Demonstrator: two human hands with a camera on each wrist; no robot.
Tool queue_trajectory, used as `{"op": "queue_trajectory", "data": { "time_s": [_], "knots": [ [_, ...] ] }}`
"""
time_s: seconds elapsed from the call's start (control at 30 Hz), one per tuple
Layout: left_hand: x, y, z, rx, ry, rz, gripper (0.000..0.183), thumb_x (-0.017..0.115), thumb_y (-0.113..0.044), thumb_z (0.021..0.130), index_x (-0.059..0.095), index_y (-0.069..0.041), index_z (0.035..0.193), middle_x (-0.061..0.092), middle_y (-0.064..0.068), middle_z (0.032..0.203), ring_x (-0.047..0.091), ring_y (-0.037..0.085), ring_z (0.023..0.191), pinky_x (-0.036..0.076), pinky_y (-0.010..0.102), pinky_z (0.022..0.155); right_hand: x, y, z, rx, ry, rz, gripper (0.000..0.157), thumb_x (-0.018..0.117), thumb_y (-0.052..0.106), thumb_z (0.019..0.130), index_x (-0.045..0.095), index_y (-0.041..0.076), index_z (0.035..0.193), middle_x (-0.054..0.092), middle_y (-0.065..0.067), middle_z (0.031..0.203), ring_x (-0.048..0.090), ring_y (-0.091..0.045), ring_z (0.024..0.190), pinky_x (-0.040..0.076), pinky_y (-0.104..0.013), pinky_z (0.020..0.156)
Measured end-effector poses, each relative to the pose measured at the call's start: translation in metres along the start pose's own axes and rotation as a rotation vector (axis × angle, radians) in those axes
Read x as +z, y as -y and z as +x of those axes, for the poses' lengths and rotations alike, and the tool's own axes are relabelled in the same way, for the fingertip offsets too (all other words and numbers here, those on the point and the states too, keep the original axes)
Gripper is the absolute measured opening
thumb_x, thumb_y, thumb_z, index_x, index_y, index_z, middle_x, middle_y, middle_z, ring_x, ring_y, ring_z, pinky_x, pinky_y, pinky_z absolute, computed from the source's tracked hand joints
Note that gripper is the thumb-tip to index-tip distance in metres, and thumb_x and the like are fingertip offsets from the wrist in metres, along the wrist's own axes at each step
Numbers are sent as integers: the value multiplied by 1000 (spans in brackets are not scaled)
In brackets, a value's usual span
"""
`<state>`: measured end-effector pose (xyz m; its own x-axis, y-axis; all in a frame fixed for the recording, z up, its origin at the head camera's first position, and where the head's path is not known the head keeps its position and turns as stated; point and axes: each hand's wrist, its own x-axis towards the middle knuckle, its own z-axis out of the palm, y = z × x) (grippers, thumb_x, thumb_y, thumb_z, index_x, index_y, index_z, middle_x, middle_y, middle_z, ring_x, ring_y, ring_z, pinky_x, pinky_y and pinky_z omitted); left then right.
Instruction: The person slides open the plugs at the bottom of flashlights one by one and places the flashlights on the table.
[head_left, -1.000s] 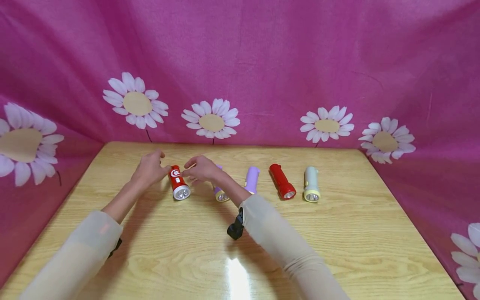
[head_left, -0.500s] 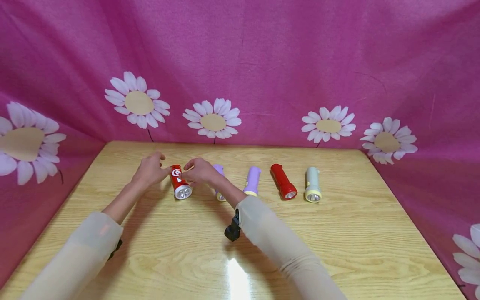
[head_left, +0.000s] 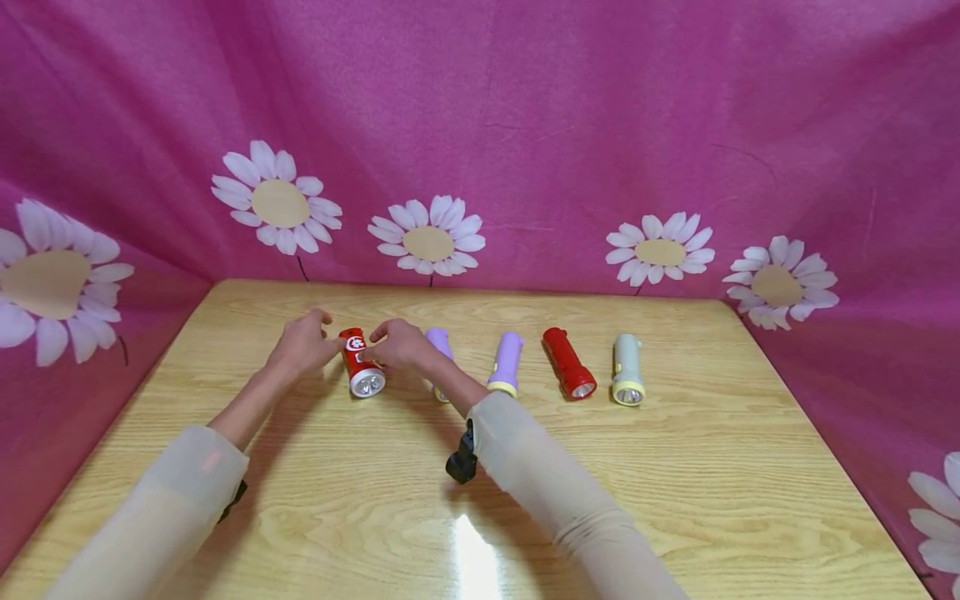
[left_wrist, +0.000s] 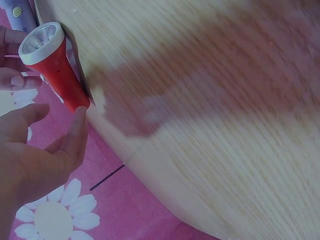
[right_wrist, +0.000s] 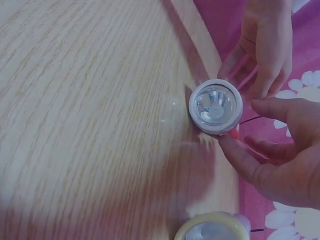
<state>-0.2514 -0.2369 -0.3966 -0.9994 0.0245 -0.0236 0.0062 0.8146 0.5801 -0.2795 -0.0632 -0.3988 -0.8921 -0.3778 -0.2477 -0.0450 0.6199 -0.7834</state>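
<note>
Head view, as I receive it remotely: a red-and-white flashlight (head_left: 362, 368) lies on the wood-grain table (head_left: 360, 517), left of centre, between the left hand (head_left: 302, 343) and the right hand (head_left: 405, 343), its white-rimmed lens toward my side. On its red barrel I make out a white emblem (head_left: 356, 342), round with a flower-like figure inside; any lettering there is too small for me to read. To the right lie, in order, a partly covered lilac flashlight (head_left: 438, 340) behind the right hand and forearm, a second lilac flashlight (head_left: 507, 358) with a yellow rim, an all-red flashlight (head_left: 567, 362) set at a slant, and a grey-green flashlight (head_left: 627, 367), also yellow-rimmed. Behind the table hangs a magenta cloth (head_left: 540, 150) printed with white daisies (head_left: 429, 243). Left wrist view: I find the left hand spread wide, thumb well apart from the fingers, a fingertip at the tail end of the red-and-white flashlight; I cannot tell whether it presses. The right hand shows partly at the edge, beside the barrel. Right wrist view: I look nearly straight into the round lens; the right hand is likewise parted wide, one digit meeting the flashlight near its head, with the left hand on the opposite side
</note>
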Motion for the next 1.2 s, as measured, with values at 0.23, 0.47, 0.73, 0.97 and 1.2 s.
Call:
{"op": "queue_trajectory", "data": {
  "time_s": [0.23,0.47,0.73,0.97,1.2],
  "knots": [
    [3,0,1,-6,7,7,55,64,-21,94,46,15,130,60,35,115,58,46,108,50,55,88,2,-1,1,-20,-16,-90,37,77,23,88,66,3,117,66,-4,86,70,-21,79,48,-18,62],
    [7,1,1,-3,9,1,54,64,-22,94,46,15,129,61,34,113,59,44,106,50,53,87,4,-2,3,-28,-43,-97,39,77,24,89,65,4,120,68,-3,90,66,-15,71,47,-19,62],
    [11,1,1,-23,32,-17,55,62,-22,94,46,16,131,61,30,109,59,39,100,51,49,82,6,-4,4,-18,-59,-62,41,77,24,88,64,4,122,66,-1,83,64,-12,68,47,-18,61],
    [12,-1,2,-17,37,-12,57,62,-22,94,45,18,131,63,26,103,59,34,92,52,45,76,8,-4,7,-11,-64,-98,42,78,28,88,65,5,121,69,-4,100,63,-14,84,49,-21,69],
    [14,-2,3,-42,48,-16,59,60,-22,95,43,20,133,64,28,107,59,35,97,52,46,81,11,-4,10,-2,-71,-134,44,79,31,86,66,6,120,68,-4,109,59,-16,99,48,-23,78]
  ]
}}
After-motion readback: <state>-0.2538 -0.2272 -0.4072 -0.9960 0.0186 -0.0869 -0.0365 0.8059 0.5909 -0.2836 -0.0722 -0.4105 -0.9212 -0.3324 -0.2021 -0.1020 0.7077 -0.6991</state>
